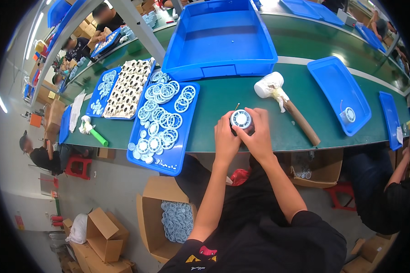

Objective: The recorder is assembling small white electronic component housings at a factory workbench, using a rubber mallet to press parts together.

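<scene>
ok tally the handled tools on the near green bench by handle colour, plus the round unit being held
Brown-handled mallet: 1
Green-handled tool: 1
Held round unit: 1
Total: 3

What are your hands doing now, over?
Left hand and right hand gripping round part. Ringed face up. Mallet lies to the right, clear of both hands.

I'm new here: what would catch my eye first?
Probably the big blue bin at top centre. Below it, the left hand and right hand hold a pale-topped round part, with a white-headed mallet to their right. Left of the hands, a blue tray strewn with pale blue round pieces also stands out.
</scene>
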A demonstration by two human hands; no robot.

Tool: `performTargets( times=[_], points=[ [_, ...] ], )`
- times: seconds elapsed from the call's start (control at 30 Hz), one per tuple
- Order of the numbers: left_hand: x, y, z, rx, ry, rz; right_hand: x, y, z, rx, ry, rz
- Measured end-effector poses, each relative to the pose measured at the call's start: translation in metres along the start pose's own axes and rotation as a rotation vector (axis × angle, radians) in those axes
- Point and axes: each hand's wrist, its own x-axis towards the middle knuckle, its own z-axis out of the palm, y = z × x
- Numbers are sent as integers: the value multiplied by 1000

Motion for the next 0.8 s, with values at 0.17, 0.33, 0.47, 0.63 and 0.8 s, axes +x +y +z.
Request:
performTargets(
  times=[0.17, 0.33, 0.47, 0.63, 0.8],
  points=[
    [0, 1, -1, -23, 6, 17, 1, 1, 1, 14, -23, -35],
    [0, 1, 0, -17, 25, 29, 3, 1, 0, -10, -35, -36],
    [-1, 2, 1, 0, 25, 37, 4, 1, -1, -27, -41, -40],
    [-1, 0, 0, 24, 27, 45, 5, 0, -3, -26, -68, -15],
    [-4, 9, 5, 45, 111, 153, 5, -3, -3, -14, -73, 51]
  ],
)
